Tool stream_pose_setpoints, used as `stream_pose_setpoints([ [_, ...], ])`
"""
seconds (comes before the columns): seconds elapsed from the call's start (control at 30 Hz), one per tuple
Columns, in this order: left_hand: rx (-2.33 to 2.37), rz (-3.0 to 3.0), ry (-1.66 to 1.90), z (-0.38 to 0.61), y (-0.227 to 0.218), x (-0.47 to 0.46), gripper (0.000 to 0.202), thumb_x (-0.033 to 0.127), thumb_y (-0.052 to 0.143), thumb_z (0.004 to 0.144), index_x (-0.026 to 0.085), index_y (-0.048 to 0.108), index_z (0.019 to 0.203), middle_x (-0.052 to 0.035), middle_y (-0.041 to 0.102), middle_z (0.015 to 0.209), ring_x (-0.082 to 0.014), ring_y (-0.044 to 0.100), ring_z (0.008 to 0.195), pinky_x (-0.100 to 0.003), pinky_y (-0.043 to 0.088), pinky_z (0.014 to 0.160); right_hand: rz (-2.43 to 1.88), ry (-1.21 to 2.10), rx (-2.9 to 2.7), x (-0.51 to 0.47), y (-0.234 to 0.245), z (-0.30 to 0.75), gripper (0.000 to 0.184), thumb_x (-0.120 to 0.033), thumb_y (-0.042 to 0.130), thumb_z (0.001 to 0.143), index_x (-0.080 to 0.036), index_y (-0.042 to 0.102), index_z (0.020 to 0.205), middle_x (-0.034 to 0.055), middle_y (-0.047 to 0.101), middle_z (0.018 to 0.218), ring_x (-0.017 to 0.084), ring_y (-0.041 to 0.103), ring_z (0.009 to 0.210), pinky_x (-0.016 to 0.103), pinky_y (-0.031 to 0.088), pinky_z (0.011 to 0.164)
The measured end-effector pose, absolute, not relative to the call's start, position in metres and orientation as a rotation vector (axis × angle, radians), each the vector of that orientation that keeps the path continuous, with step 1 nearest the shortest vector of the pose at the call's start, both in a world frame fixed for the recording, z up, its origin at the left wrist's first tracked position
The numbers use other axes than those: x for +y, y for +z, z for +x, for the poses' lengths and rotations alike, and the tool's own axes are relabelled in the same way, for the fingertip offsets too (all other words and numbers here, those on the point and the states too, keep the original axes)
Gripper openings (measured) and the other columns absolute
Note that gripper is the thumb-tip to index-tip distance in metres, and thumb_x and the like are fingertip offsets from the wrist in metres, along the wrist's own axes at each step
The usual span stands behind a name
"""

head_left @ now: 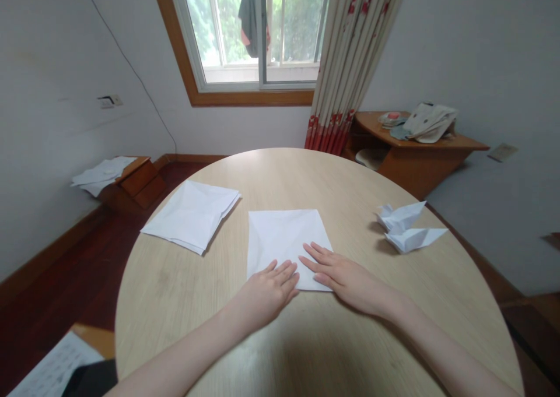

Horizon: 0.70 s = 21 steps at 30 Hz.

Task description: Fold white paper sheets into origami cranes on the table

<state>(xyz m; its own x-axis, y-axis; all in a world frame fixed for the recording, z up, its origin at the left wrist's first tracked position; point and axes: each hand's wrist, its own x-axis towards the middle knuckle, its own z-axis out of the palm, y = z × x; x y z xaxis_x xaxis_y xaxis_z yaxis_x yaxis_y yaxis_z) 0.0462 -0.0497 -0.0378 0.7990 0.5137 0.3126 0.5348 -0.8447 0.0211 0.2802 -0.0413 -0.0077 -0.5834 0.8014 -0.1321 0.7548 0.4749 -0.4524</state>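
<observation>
While the left hand [270, 292] and right hand [342, 273] lie flat, slightly spread, a faintly creased, square white paper sheet [280, 234] extends beneath and beyond them on the pale, round, wood-grained bench [284, 178].

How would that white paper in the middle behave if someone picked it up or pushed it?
The paper would probably feel light and bend easily, since it looks thin. Its faint creases suggest it may flex along those lines first. Lying flat on the smooth-looking table, it would likely slide rather than roll.
</observation>
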Motion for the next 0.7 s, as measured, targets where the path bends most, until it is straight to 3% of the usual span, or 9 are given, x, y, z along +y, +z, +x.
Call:
stream_pose_setpoints([
  [0.13,-0.896,-2.989,-0.396,0.044,-0.031,-0.047,0.031,0.023,0.036,0.100,0.011,0.058,0.119,-0.0139,0.058,0.130,-0.0220,0.053,0.123,-0.040,0.045,0.104,-1.294,0.777,-2.645,-0.040,-0.002,0.284,0.042,-0.041,0.030,0.100,-0.031,0.040,0.140,0.0010,0.025,0.152,0.023,0.019,0.142,0.052,0.024,0.114],
  [0.2,-0.909,-3.020,-0.372,0.043,-0.027,-0.046,0.031,0.022,0.037,0.100,0.012,0.058,0.120,-0.0127,0.057,0.131,-0.0210,0.053,0.123,-0.040,0.044,0.105,-1.235,0.765,-2.667,-0.041,0.001,0.287,0.047,-0.046,0.042,0.096,-0.031,0.040,0.140,0.0033,0.025,0.152,0.026,0.019,0.142,0.053,0.025,0.112],
  [0.27,-0.930,-3.021,-0.371,0.042,-0.023,-0.046,0.030,0.022,0.037,0.100,0.014,0.058,0.119,-0.0120,0.058,0.131,-0.0207,0.054,0.122,-0.038,0.046,0.103,-1.192,0.755,-2.705,-0.041,0.003,0.291,0.065,-0.052,0.060,0.084,-0.029,0.039,0.140,0.0072,0.024,0.152,0.030,0.019,0.141,0.054,0.027,0.111],
  [0.37,-0.993,-2.976,-0.382,0.041,-0.019,-0.046,0.029,0.021,0.038,0.099,0.012,0.060,0.115,-0.0122,0.061,0.127,-0.0224,0.057,0.118,-0.036,0.053,0.095,-1.162,0.739,-2.766,-0.042,0.007,0.295,0.079,-0.039,0.075,0.073,-0.030,0.036,0.142,0.0078,0.023,0.152,0.031,0.020,0.140,0.053,0.031,0.109],
  [0.53,-1.112,-2.936,-0.432,0.040,-0.016,-0.048,0.028,0.021,0.038,0.098,0.013,0.063,0.108,-0.0110,0.064,0.122,-0.0224,0.062,0.112,-0.035,0.058,0.085,-1.130,0.692,-2.769,-0.040,0.007,0.298,0.068,0.001,0.049,0.080,-0.037,0.044,0.136,-0.0007,0.033,0.148,0.023,0.027,0.139,0.049,0.035,0.109],
  [0.6,-1.153,-2.942,-0.434,0.040,-0.015,-0.048,0.027,0.021,0.040,0.097,0.013,0.063,0.108,-0.0102,0.065,0.122,-0.0221,0.062,0.111,-0.035,0.057,0.086,-1.130,0.722,-2.725,-0.038,0.004,0.299,0.070,0.007,0.040,0.078,-0.035,0.048,0.133,-0.0021,0.038,0.145,0.020,0.030,0.137,0.047,0.034,0.109],
  [0.7,-1.169,-2.965,-0.437,0.039,-0.015,-0.047,0.026,0.022,0.041,0.096,0.014,0.064,0.106,-0.0097,0.065,0.121,-0.0216,0.063,0.111,-0.034,0.056,0.088,-1.164,0.783,-2.615,-0.035,-0.001,0.300,0.060,0.002,0.037,0.081,-0.030,0.055,0.129,-0.0007,0.047,0.139,0.018,0.037,0.134,0.046,0.035,0.110],
])
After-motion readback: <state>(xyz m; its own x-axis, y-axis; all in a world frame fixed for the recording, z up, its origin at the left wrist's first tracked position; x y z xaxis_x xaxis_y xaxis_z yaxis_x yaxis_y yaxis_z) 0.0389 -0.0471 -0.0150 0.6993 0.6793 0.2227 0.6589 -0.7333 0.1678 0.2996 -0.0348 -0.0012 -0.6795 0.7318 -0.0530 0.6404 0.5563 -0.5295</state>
